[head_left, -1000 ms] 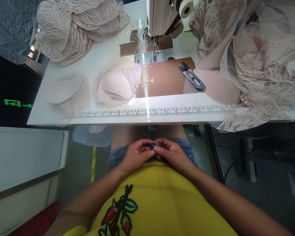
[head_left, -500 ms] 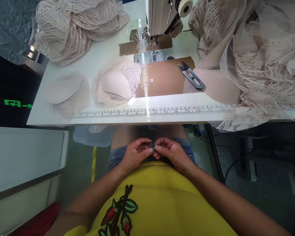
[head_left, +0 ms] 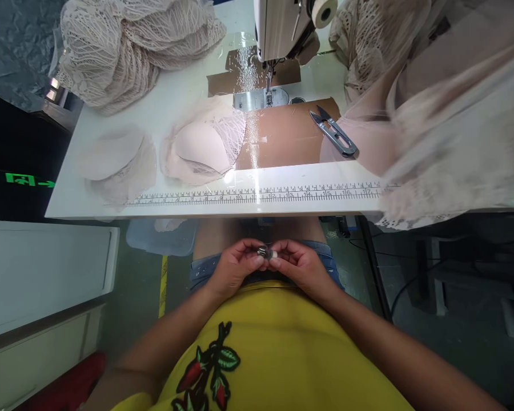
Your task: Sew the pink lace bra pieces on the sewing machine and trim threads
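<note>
Over my lap, below the table edge, my two hands meet fingertip to fingertip. Thumb and fingers of my left hand [head_left: 239, 264] pinch a small shiny metal bobbin case [head_left: 262, 252]. A small pale piece that looks like a bobbin [head_left: 274, 254] shows at the fingertips of my right hand [head_left: 297, 262], close against the case; its detail is too small to make out. Above them on the table, thread snips [head_left: 334, 132] lie on brown card [head_left: 289, 134]. The sewing machine [head_left: 278, 28] stands behind, its needle over the metal plate.
Moulded cups with lace lie at the left [head_left: 111, 154] and middle [head_left: 201, 142] of the table. Bundled lace [head_left: 137, 51] sits at back left. More lace and mesh [head_left: 462, 131] heaps at right, overhanging the edge. A ruler strip [head_left: 257, 196] runs along the front.
The metal case has turned and shifted slightly left, and a white piece now shows at my right fingertips. The lace heap at right has moved and is blurred.
</note>
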`<state>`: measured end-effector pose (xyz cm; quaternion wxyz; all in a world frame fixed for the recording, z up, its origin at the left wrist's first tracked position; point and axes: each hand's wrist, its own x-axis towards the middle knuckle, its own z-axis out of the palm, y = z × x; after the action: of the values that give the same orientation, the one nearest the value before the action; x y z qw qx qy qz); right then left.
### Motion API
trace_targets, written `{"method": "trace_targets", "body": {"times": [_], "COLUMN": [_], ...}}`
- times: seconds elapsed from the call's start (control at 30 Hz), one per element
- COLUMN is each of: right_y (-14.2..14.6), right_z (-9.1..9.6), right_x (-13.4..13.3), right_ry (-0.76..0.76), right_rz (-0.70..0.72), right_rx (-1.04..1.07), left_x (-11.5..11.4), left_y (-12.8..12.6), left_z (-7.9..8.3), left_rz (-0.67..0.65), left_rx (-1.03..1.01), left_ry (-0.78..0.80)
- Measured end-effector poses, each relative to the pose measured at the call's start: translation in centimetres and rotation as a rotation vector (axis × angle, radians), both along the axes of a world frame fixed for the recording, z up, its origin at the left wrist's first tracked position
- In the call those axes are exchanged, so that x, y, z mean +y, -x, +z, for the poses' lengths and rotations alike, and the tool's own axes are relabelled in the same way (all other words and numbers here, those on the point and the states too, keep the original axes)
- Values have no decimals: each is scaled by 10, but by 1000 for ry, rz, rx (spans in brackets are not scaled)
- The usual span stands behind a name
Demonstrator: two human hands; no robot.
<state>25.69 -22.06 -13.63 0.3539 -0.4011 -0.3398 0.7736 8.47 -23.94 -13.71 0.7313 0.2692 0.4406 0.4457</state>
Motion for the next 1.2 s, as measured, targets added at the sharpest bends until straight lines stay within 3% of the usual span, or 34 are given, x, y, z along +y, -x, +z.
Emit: {"method": "trace_targets", "body": {"times": [0.27,0.5,0.63,0.87,0.97,1.2], "right_y": [-1,-5,-10,-20,-28,-34], "right_z": [-6,2,2,6,14,14], "right_x": [-2,-2,-4,-3,-1,3], "right_ry": [-44,72,148,131,84,-71], "right_rz": [2,38,113,146,62,-132], "right_rx": [-5,-5,126,331,260,-175], "left_x": [3,6,8,11,11,10], "left_y": [0,5,9,12,14,14], "left_z": [5,3,4,3,3,2], "left_rz": [63,152,154,181,164,90], "left_rx": [-69,-120,-195,-288,-312,-337], "left_ry": [56,164,231,305,305,269]}}
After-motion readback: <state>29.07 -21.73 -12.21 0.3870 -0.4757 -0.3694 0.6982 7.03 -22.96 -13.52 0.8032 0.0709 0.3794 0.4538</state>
